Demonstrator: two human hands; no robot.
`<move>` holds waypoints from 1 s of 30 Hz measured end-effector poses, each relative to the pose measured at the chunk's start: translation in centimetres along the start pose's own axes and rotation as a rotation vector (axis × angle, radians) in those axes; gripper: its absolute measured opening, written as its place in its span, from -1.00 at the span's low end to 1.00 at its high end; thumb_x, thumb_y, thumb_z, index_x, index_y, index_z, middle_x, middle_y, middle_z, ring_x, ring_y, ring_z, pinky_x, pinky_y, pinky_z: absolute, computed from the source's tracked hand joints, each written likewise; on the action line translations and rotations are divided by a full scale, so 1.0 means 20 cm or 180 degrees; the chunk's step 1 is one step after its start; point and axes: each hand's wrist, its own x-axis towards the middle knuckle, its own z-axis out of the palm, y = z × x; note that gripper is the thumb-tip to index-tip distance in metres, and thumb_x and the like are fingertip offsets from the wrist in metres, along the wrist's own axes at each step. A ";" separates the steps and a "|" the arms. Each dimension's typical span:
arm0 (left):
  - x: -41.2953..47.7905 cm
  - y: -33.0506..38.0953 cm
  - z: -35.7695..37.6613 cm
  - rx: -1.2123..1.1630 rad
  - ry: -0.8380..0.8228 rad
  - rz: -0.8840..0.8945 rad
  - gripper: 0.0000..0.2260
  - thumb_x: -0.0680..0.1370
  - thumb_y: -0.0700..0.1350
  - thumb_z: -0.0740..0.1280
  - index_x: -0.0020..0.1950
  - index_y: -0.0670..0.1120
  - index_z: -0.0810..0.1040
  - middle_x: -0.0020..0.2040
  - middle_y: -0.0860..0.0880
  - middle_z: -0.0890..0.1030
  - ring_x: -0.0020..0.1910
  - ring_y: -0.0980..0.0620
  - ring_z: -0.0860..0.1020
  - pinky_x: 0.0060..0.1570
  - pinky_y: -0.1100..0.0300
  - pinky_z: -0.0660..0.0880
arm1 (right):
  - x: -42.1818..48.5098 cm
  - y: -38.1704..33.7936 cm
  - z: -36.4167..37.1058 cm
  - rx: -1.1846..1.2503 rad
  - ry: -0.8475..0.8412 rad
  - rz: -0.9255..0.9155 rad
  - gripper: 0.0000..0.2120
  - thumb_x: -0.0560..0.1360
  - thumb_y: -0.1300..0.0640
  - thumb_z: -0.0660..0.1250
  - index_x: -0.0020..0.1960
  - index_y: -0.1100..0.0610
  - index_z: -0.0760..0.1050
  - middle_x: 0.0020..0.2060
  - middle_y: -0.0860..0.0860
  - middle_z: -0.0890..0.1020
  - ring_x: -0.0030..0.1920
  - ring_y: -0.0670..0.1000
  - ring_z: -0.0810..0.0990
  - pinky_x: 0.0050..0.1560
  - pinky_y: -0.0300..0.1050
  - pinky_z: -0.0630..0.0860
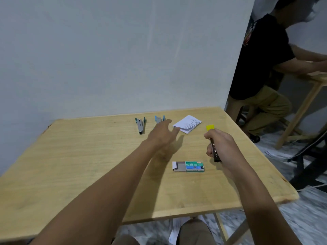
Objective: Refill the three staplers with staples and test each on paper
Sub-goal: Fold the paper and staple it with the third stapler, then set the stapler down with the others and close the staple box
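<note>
Stapler (215,153) (yellow-tipped) sits clenched in the right hand (220,147), long axis pointing away from the person. Paper (187,124) lies on the table (88,156) just beyond the left hand (161,133), whose fingers are spread, holding nothing; that hand is nearer it.

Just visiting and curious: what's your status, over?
Right hand grips yellow stapler. Left hand open, near folded paper. Path to paper unblocked.

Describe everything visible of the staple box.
The staple box is a flat cardboard pack with a green and blue label reading No.10. Its grey inner tray is slid partway out to the left, white flap open. It lies flat on the wooden table, nearer the camera than the right hand; nothing touches it.
</note>
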 end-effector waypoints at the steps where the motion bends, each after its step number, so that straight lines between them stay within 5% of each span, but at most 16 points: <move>1: -0.06 -0.05 -0.05 0.0173 0.0119 0.0046 -0.50 0.58 0.13 0.27 0.46 -0.07 0.39 0.33 -0.11 0.52 0.27 -0.09 0.50 0.22 0.06 0.43 | -0.02 0.00 0.02 -0.0030 -0.0066 -0.0002 -0.86 0.51 0.07 0.27 -0.20 0.07 0.46 -0.48 0.06 0.42 -0.33 0.06 0.37 -0.26 -0.06 0.26; 8: -0.48 -0.42 -0.32 0.1617 0.0447 -0.0777 -0.54 0.53 0.20 0.25 0.27 -0.08 0.53 0.20 -0.08 0.51 0.20 -0.12 0.49 0.14 0.01 0.45 | -0.13 0.00 0.24 -0.0443 -0.0552 -0.0075 -0.86 0.53 0.11 0.30 -0.21 0.07 0.50 -0.39 0.06 0.44 -0.41 -0.02 0.41 -0.33 -0.14 0.30; 14: -0.59 -0.55 -0.40 0.1512 0.0359 -0.0752 -0.44 0.49 0.30 0.22 0.29 -0.08 0.53 0.24 -0.08 0.47 0.25 -0.11 0.43 0.16 -0.01 0.47 | -0.11 0.05 0.53 -0.0735 -0.0970 -0.0218 -0.83 0.50 0.12 0.35 -0.26 0.06 0.46 -0.41 0.02 0.45 -0.37 0.04 0.39 -0.29 -0.08 0.32; 18: -0.59 -0.59 -0.43 0.1483 0.0193 -0.0667 -0.49 0.48 0.31 0.24 0.21 -0.04 0.57 0.20 -0.04 0.45 0.26 -0.07 0.40 0.13 0.03 0.44 | 0.00 0.06 0.73 -0.1325 -0.0939 -0.0405 -0.67 0.37 -0.09 0.40 -0.24 0.20 0.49 -0.40 0.04 0.53 -0.32 0.12 0.61 -0.22 0.00 0.50; 24: -0.59 -0.61 -0.45 0.1487 0.0000 -0.0591 -0.52 0.49 0.32 0.24 0.16 -0.03 0.57 0.19 -0.03 0.42 0.26 -0.04 0.38 0.11 0.03 0.45 | 0.18 -0.01 1.04 -0.2831 -0.0618 -0.0916 -0.66 0.47 -0.11 0.35 -0.26 0.11 0.36 -0.35 0.00 0.48 -0.34 0.06 0.49 -0.41 -0.14 0.27; 30: -0.57 -0.60 -0.47 0.1411 -0.0144 -0.0630 -0.47 0.48 0.33 0.27 0.26 -0.01 0.56 0.24 -0.02 0.40 0.28 -0.04 0.36 0.11 0.02 0.42 | 0.32 -0.05 1.27 -0.3282 -0.0382 -0.1064 -0.69 0.52 -0.08 0.31 -0.22 0.13 0.37 -0.26 0.03 0.52 -0.25 0.10 0.51 -0.42 -0.16 0.23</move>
